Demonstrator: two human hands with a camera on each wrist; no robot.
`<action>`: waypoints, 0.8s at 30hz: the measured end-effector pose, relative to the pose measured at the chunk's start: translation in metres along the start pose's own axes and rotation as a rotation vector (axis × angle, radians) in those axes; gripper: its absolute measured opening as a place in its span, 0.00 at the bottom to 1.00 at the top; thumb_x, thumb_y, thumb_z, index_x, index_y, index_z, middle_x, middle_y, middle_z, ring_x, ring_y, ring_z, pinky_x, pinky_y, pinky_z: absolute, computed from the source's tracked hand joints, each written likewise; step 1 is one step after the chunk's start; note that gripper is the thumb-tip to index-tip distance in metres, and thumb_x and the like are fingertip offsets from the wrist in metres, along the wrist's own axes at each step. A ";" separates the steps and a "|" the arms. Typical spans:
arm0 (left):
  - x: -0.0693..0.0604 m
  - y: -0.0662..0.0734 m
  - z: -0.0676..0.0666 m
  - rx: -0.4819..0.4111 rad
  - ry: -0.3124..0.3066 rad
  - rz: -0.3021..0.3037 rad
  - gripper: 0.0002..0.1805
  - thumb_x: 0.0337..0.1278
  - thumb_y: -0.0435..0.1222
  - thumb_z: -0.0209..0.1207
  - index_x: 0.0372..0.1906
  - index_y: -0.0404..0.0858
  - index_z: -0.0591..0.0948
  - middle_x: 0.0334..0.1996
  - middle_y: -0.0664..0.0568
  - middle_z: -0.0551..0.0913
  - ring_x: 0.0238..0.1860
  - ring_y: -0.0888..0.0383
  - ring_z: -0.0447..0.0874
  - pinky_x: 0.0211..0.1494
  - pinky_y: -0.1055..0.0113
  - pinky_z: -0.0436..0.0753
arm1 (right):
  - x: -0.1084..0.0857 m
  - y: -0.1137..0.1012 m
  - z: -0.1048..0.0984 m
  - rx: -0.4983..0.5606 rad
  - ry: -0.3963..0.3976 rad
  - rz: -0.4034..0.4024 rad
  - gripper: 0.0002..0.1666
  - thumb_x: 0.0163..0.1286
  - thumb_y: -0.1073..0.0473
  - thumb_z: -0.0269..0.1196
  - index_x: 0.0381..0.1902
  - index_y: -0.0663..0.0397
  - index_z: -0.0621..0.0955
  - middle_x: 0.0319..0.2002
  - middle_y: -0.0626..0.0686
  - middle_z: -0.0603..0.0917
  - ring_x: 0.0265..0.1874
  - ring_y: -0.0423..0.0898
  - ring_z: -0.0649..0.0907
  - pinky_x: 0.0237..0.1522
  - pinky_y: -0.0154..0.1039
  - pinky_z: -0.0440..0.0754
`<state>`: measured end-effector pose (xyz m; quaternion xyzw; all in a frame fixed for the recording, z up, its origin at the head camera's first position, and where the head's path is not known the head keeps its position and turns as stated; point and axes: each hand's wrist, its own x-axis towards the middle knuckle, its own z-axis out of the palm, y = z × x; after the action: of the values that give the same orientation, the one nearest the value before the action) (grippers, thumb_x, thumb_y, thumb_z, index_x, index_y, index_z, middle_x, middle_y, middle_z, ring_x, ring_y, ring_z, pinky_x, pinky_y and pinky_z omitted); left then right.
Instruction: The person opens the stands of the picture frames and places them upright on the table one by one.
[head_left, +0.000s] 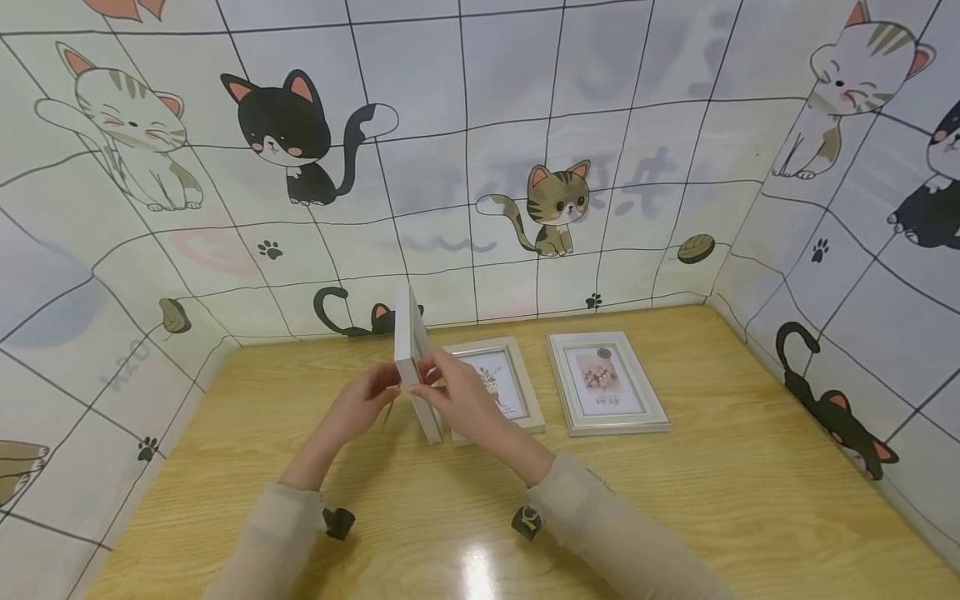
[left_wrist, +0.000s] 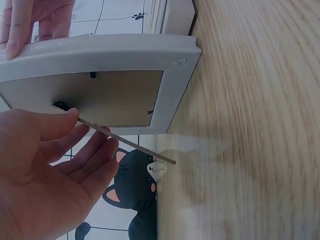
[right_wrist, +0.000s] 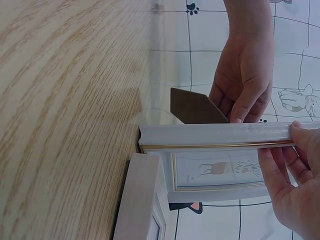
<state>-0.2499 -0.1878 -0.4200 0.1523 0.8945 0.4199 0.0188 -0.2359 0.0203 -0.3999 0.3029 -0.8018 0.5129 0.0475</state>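
A white picture frame (head_left: 405, 333) stands upright on its edge, its back facing left. My right hand (head_left: 461, 396) grips its near edge, thumb and fingers on either side, as the right wrist view shows. At the back, my left hand (left_wrist: 60, 170) holds the thin brown support flap (left_wrist: 130, 143) near its hinged end, thumb against fingers. The flap is swung out at an angle from the brown back panel (left_wrist: 125, 95). A plant picture (right_wrist: 215, 167) shows on the front in the right wrist view.
On the wooden table (head_left: 675, 517), a cream frame (head_left: 534, 404) with a plant picture lies flat just right of the upright one. Farther right lies a white frame (head_left: 652, 408) with a pink flower picture. Cat-patterned sheeting (head_left: 450, 167) surrounds the back and sides.
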 end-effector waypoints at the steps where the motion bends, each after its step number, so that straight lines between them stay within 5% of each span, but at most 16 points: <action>1: 0.000 0.000 0.000 0.002 -0.005 0.005 0.21 0.73 0.31 0.51 0.66 0.28 0.70 0.61 0.33 0.78 0.63 0.38 0.78 0.65 0.44 0.80 | 0.000 0.000 0.000 0.000 0.000 -0.001 0.12 0.71 0.59 0.63 0.47 0.58 0.74 0.45 0.55 0.82 0.46 0.47 0.85 0.44 0.28 0.87; 24: -0.001 -0.003 -0.012 0.071 -0.052 0.051 0.21 0.75 0.31 0.49 0.68 0.29 0.68 0.63 0.32 0.76 0.66 0.35 0.74 0.68 0.40 0.75 | 0.001 0.000 0.001 -0.010 -0.012 0.001 0.13 0.71 0.59 0.63 0.48 0.58 0.74 0.46 0.54 0.81 0.46 0.47 0.85 0.44 0.28 0.87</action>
<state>-0.2517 -0.1986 -0.4150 0.1865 0.9039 0.3842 0.0258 -0.2362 0.0188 -0.4000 0.3051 -0.8048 0.5072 0.0439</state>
